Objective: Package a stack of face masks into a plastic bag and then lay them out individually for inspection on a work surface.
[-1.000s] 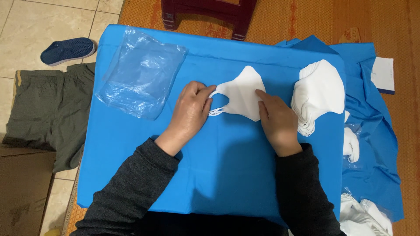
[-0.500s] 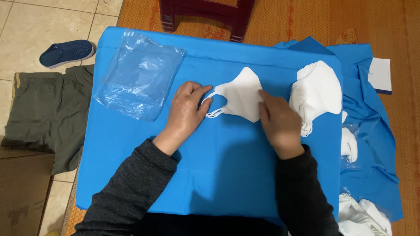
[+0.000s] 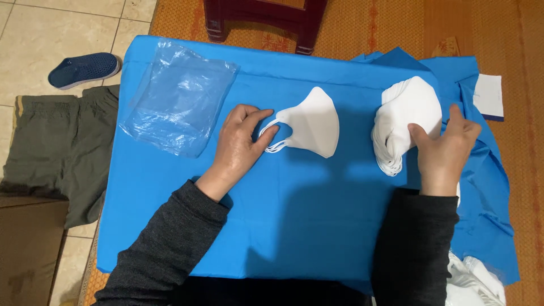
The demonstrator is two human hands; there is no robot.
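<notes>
A white folded face mask [image 3: 310, 123] lies flat on the blue cloth [image 3: 294, 209] near the middle. My left hand [image 3: 239, 144] rests on the cloth with its fingers on the mask's ear loops at the left end. A stack of the same white masks [image 3: 405, 116] sits to the right. My right hand [image 3: 445, 150] lies at the stack's lower right, fingers spread, thumb on the top mask. Whether it grips a mask I cannot tell.
A clear plastic bag [image 3: 181, 102] lies on the cloth's far left. Off the cloth are a dark blue shoe [image 3: 84, 69], an olive garment [image 3: 56, 141], a dark red stool [image 3: 263, 17] at the top and more white masks [image 3: 473, 280] at bottom right.
My right hand has left the single mask and moved right to the stack. My left hand stays at the ear loops. The mask lies slightly flatter.
</notes>
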